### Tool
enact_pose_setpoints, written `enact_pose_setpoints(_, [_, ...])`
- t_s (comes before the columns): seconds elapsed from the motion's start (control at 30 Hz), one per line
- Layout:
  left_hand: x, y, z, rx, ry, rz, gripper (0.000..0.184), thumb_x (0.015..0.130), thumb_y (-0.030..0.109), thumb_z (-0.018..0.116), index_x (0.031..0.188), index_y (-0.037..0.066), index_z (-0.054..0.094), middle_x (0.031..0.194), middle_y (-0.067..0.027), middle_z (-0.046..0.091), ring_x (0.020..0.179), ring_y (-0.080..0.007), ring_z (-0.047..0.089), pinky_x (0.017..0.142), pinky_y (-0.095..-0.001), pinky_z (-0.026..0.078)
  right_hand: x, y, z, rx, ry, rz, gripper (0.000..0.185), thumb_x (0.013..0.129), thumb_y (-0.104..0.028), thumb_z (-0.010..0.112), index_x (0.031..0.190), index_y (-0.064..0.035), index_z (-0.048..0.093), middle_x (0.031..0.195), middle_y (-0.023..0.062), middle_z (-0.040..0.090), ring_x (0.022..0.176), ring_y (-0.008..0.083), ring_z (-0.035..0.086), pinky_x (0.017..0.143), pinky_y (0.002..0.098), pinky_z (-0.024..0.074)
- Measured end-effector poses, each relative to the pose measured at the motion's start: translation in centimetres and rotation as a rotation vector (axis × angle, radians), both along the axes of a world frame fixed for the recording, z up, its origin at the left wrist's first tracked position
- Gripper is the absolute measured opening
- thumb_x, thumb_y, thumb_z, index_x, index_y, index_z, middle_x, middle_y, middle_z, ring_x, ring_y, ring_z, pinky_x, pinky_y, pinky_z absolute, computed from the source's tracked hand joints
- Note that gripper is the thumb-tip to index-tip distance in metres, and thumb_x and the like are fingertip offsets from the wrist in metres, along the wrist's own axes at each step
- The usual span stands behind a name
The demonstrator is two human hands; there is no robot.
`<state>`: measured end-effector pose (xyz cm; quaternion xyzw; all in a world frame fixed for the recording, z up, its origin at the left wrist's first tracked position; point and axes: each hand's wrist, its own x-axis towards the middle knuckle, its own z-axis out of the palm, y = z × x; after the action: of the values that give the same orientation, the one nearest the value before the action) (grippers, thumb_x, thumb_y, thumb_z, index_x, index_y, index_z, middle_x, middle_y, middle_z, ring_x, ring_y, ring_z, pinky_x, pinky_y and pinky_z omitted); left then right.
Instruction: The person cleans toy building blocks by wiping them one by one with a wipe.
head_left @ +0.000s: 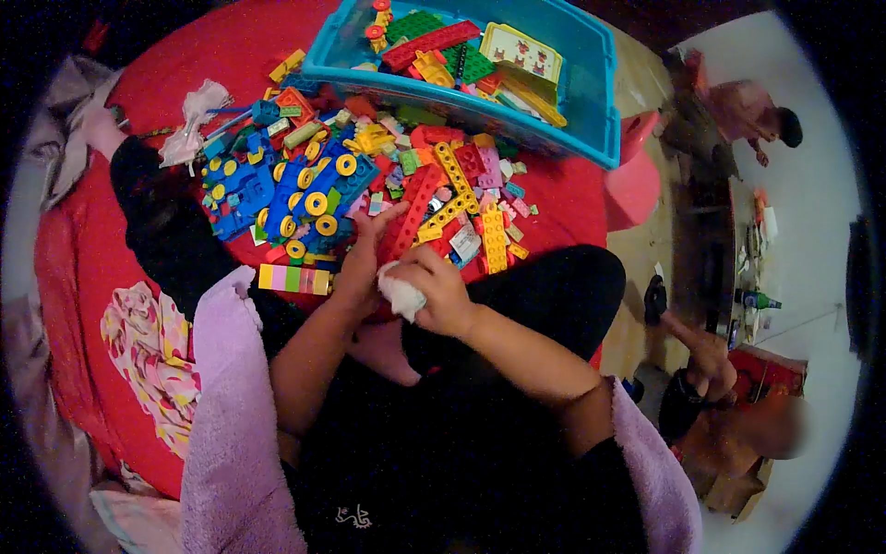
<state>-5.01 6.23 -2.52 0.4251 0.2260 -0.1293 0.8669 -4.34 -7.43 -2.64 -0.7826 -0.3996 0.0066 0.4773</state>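
Observation:
My right hand is closed around a crumpled white cloth or wipe, close against my left palm and wrist. My left hand is turned on its side with its fingers stretched out and apart. Beside those fingers lies a long red toy beam; whether they touch it I cannot tell. Just left of my left wrist is a row of coloured blocks. Yellow beams with holes and a yellow studded brick lie past my right hand.
A blue plastic tub holding bricks stands behind the heap. Blue wheeled pieces fill the heap's left side. A patterned cloth lies on the red sheet. A pink stool stands at right; two other people are farther right.

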Motion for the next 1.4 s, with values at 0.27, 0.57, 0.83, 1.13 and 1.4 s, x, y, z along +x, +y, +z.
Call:
enact_pose_setpoints(0.27, [0.0,0.1,0.3,-0.070,-0.049,-0.093,0.069,0.087,0.059,0.016,0.127,0.009,0.041,0.129,-0.0117,0.042,0.115,-0.0217,0.044,0.097,-0.0336,0.035,2.1,-0.8,-0.2,0.018,-0.018,-0.182,0.033,0.062,-0.003,0.063,0.094,-0.0034,0.057,0.088,0.0150,0.053,0.080,0.0317,0.055,0.070,0.0363,0.0455])
enact_pose_setpoints(0.57, [-0.4,-0.2,0.1,-0.082,-0.116,-0.080,0.068,0.088,0.058,0.020,0.126,0.006,0.040,0.122,-0.0111,0.047,0.112,-0.0206,0.046,0.096,-0.0323,0.035,2.3,-0.5,-0.8,-0.028,-0.133,-0.285,0.026,0.063,0.002,0.059,0.088,-0.0019,0.057,0.084,0.0147,0.052,0.079,0.0308,0.053,0.069,0.0356,0.0433])
enact_pose_setpoints(0.83, [0.0,0.3,-1.0,0.161,-0.107,-0.087,0.067,0.087,0.061,0.021,0.126,0.009,0.040,0.121,-0.0099,0.047,0.106,-0.0195,0.047,0.092,-0.0307,0.037,0.1,-0.4,0.0,-0.038,-0.109,0.095,0.040,0.057,-0.007,0.070,0.095,-0.0089,0.060,0.085,0.0101,0.053,0.072,0.0256,0.059,0.058,0.0321,0.0482])
enact_pose_setpoints(1.13, [-0.7,-0.2,0.7,0.173,-0.143,-0.127,0.050,0.093,0.045,0.032,0.124,0.008,0.045,0.122,-0.0103,0.046,0.113,-0.0187,0.043,0.098,-0.0311,0.031,3.9,-1.2,-0.2,0.012,-0.106,-0.338,0.026,0.065,-0.005,0.064,0.091,-0.0022,0.058,0.086,0.0142,0.052,0.078,0.0311,0.054,0.067,0.0351,0.0445])
enact_pose_setpoints(1.4, [-1.0,-0.9,-0.8,-0.075,-0.127,-0.184,0.037,0.093,0.029,0.041,0.122,0.006,0.046,0.118,-0.0079,0.049,0.105,-0.0136,0.048,0.088,-0.0258,0.040,6.5,-2.2,-0.3,0.089,-0.094,-0.664,0.026,0.061,0.003,0.061,0.086,-0.0001,0.054,0.081,0.0132,0.051,0.076,0.0308,0.051,0.067,0.0340,0.0411])
